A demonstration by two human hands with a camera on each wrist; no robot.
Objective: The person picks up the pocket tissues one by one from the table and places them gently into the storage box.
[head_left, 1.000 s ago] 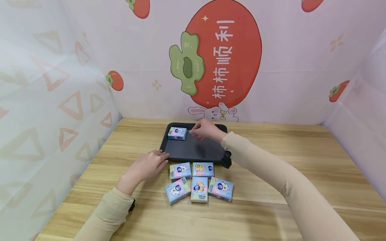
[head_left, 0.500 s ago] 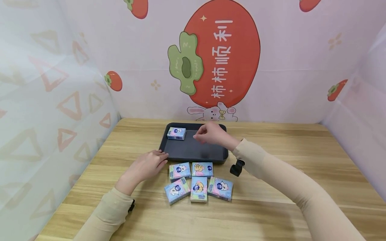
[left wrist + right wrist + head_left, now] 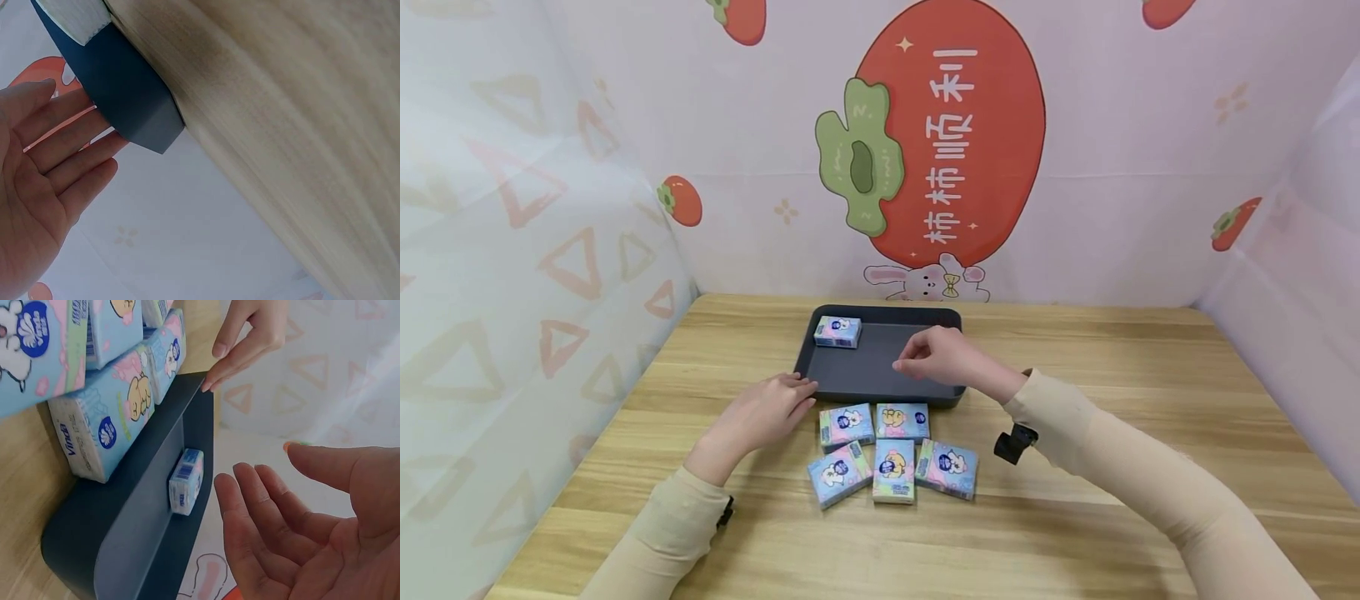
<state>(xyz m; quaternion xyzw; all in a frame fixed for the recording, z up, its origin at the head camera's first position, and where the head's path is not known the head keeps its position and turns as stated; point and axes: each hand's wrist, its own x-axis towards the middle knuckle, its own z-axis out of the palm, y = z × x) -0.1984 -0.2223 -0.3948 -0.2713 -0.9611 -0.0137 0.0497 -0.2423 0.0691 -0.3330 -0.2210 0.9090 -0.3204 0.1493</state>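
- Behind the fingers hung a pale pink backdrop (image 3: 1120,150) with a large red persimmon print (image 3: 1000,167); a pale side wall (image 3: 550,250) with triangle prints rose to their left.
- One blue tissue packet (image 3: 837,332) lay inside the dark tray (image 3: 880,397), at its far left corner, left of and slightly beyond the right hand (image 3: 942,357), well apart from its fingers.
- The right hand hung above the tray, fingers loosely bent, thumb apart from them in the right wrist view, gripping nothing.
- The left hand (image 3: 767,410) had its fingers stretched out, tips touching the tray's near left corner.
- Beneath both hands spread the wood-grain surface (image 3: 1112,400).
- Five more packets (image 3: 894,472) lay grouped on it, right of the left fingers and nearer the person than the right ones: two beside the tray, three in front of those.
- The tray's near wall stood between that group and the single packet.
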